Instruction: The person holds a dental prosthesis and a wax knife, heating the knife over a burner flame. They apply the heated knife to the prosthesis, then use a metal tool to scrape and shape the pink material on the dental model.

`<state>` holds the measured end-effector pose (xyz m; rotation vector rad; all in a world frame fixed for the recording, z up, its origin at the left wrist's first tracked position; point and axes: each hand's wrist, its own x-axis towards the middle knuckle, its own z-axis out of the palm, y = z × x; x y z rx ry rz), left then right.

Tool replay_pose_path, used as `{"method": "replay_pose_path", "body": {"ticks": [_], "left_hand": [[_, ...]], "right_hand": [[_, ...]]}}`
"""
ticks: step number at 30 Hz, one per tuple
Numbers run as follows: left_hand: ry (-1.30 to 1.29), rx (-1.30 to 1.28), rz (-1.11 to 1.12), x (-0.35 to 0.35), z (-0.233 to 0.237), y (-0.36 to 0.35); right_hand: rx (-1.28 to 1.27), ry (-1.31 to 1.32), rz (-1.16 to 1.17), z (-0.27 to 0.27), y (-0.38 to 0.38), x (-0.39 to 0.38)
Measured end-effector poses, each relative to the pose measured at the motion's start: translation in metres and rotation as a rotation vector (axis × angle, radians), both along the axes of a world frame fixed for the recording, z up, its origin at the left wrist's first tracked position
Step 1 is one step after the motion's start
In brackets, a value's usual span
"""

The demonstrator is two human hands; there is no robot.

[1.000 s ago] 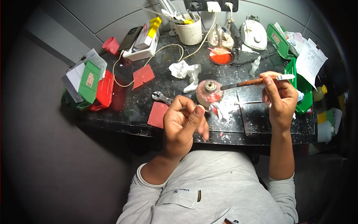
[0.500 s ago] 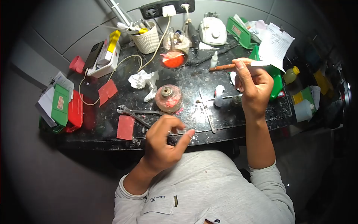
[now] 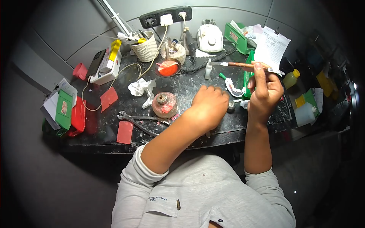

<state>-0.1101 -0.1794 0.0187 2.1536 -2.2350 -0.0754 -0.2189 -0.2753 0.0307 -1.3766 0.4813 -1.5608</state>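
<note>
My right hand (image 3: 265, 84) grips a wooden-handled wax knife (image 3: 239, 65) in the air, fingers closed round the handle, its metal blade pointing left. My left hand (image 3: 211, 106) is low over the bench, back up and fingers curled under; the fingertips and anything in them are hidden. Just right of it lies a white horseshoe-shaped piece (image 3: 235, 90), perhaps a dental impression or cast. A small round dark object (image 3: 230, 106) sits by my left fingers. To the left stands a pink-stained spirit burner (image 3: 164, 108). Below my left hand a metal tip (image 3: 208, 135) peeks out.
Pliers (image 3: 140, 122) and a pink wax sheet (image 3: 124, 132) lie at the front left. Crumpled tissue (image 3: 141, 87), a pan of red wax (image 3: 167, 69) and a small white bottle (image 3: 208, 70) stand farther back. Green trays (image 3: 237, 38) and a clipped paper (image 3: 270, 47) are at right.
My left hand has moved right and forward from the bench's front edge, covering the metal instrument there. The wax knife has shifted, its blade end now showing. The white piece now shows its horseshoe shape.
</note>
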Motion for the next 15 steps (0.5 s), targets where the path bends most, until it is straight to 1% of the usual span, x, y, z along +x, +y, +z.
{"method": "replay_pose_path", "body": {"ticks": [1, 2, 4, 5, 6, 8, 9, 11, 12, 13, 14, 15], "left_hand": [[-0.004, -0.06, -0.025, 0.003, -0.005, -0.004], [-0.008, -0.057, -0.017, 0.004, -0.006, -0.004], [0.067, -0.125, -0.065, 0.006, -0.003, -0.001], [0.081, -0.224, -0.056, 0.003, -0.004, 0.006], [0.076, -0.223, -0.049, 0.001, 0.001, 0.017], [0.29, -0.289, -0.111, 0.001, 0.019, 0.051], [0.285, -0.285, -0.109, 0.003, 0.021, 0.069], [0.7, -0.497, -0.182, 0.014, 0.023, 0.109], [0.676, -0.563, -0.17, 0.028, 0.011, 0.128], [0.74, -0.635, -0.054, 0.036, -0.001, 0.148], [0.857, -0.727, 0.02, 0.043, -0.018, 0.161], [0.849, -0.779, 0.093, 0.048, -0.027, 0.171]], "right_hand": [[0.014, -0.02, -0.001, 0.001, -0.001, -0.001], [0.028, -0.04, 0.0, 0.001, -0.002, -0.002], [0.036, -0.058, 0.012, 0.001, -0.004, -0.002], [0.034, -0.066, 0.012, 0.001, -0.006, -0.003], [0.033, -0.074, 0.012, 0.0, -0.007, -0.004], [0.036, -0.078, 0.017, 0.0, -0.008, -0.004], [0.05, -0.058, 0.052, -0.001, -0.009, -0.004], [0.082, -0.053, 0.147, -0.003, -0.007, -0.001], [0.085, -0.054, 0.147, -0.004, -0.004, 0.001], [0.073, 0.015, 0.264, -0.004, 0.001, 0.004], [0.058, 0.086, 0.385, -0.004, 0.007, 0.008], [0.095, 0.151, 0.465, -0.005, 0.012, 0.012]]}}
